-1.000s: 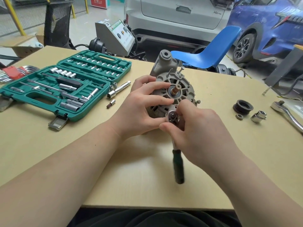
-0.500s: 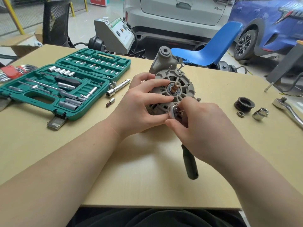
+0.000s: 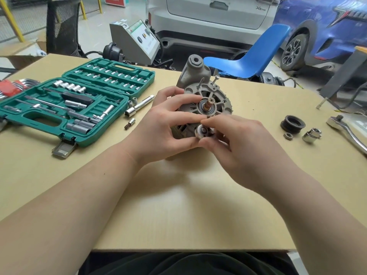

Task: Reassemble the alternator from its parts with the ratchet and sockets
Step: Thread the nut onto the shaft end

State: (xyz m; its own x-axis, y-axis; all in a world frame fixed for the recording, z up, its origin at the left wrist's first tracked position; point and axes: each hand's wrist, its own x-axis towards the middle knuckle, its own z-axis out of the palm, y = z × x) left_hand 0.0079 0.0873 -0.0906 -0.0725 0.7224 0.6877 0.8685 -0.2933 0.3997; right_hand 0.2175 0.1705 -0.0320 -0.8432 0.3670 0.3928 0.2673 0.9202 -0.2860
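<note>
**Ratchet handle swung out of sight beneath right hand**

Since the earlier frames, the dark ratchet handle that hung below the right hand [image 3: 236, 143] is hidden; only the round chrome ratchet head [image 3: 202, 131] shows, pinched in the curled right fingers against the lower face of the grey cast-metal alternator [image 3: 206, 100]. Beside it, the left hand [image 3: 168, 128] grips the alternator's left side, fingers curled over its front. The alternator stands on the tan table [image 3: 178, 205]. Farther right lie a black grooved pulley [image 3: 293, 124], a small nut [image 3: 288, 136] and a chrome socket [image 3: 311, 135]. Farther left sits the open green socket case [image 3: 65, 102].
</note>
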